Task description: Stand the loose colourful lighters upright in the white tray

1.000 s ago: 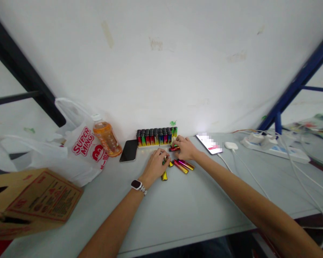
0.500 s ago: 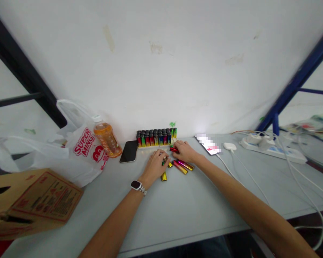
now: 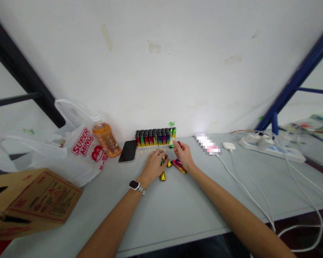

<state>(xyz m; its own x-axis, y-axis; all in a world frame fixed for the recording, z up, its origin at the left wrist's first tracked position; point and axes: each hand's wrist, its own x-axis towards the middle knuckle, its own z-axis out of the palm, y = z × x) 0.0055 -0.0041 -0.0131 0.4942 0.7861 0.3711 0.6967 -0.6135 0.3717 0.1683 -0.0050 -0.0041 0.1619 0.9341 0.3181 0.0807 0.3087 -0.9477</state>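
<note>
Upright lighters (image 3: 150, 138) with black tops and shiny rainbow bodies stand in rows in a white tray (image 3: 148, 147) against the wall. My left hand (image 3: 154, 163) is curled over loose lighters on the table, a green one under its fingertips. Beside it a gold lighter (image 3: 162, 176) lies flat. My right hand (image 3: 184, 154) is closed at the tray's right end, around a lighter (image 3: 180, 143) mostly hidden by the fingers. A green piece (image 3: 171, 146) shows near those fingertips. Red and gold lighters (image 3: 179, 167) lie just below this hand.
A black phone (image 3: 128, 151), an orange drink bottle (image 3: 106, 138), a white plastic bag (image 3: 78, 157) and a cardboard box (image 3: 43, 197) stand on the left. On the right are a lit phone (image 3: 207, 144) on a cable, a white earbud case (image 3: 228, 146) and a power strip (image 3: 274, 148).
My right hand has turned more upright and shifted slightly left, its fingers now gathered at the tray's end. The red lighter under it is no longer plainly visible. My left hand stays nearly in place.
</note>
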